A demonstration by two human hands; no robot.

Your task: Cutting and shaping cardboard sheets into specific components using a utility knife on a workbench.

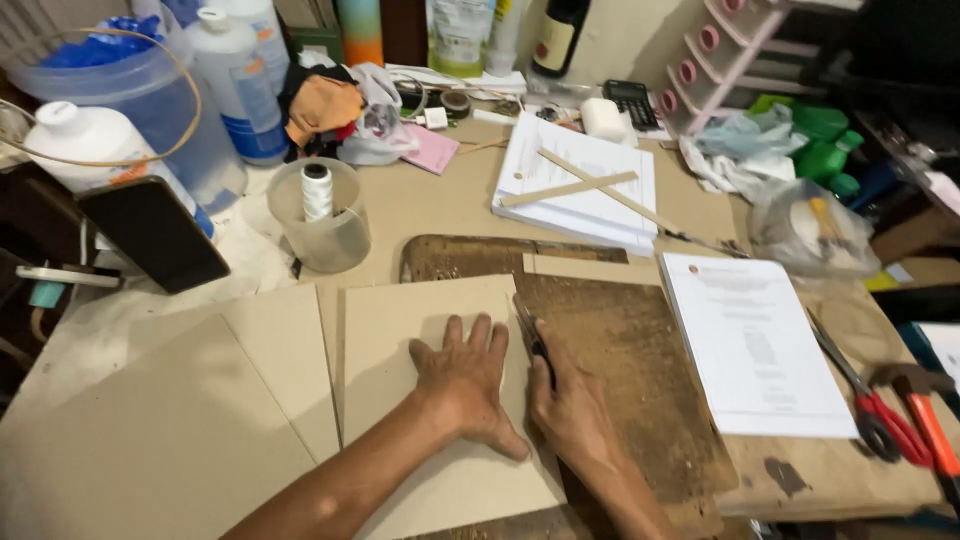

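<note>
Left hand [465, 372] lies flat, fingers spread, palm down on a tan cardboard sheet [425, 400], pinning it to the desk [420, 205]. Right hand [572, 410] is closed around a dark-handled knife [533, 338], blade at the sheet's right edge. That edge sits over a worn brown cutting board [630, 370], stained and scored.

More cardboard sheets [180, 420] lie to the left, overlapping, just beside the held one.

Right of the board: a white printed paper stack [755, 345], text too small to read. Beyond it, red-handled scissors [880, 415] and an orange-handled hammer [925, 410], near the desk edge.

Behind the board: another white paper stack [575, 185] with two thin wood strips [590, 185] crossed on top.

Back left: a clear plastic cup [325, 235] holding a spool of white thread [317, 190]; a white bottle with blue label [245, 85]; a big translucent tub [150, 100] with blue contents; a dark phone [155, 232] lying tilted.

Back row: a dark bottle with cream label [555, 35], a black calculator [630, 100], a pink rack [720, 55], green bottles [825, 145] among plastic bags.
</note>
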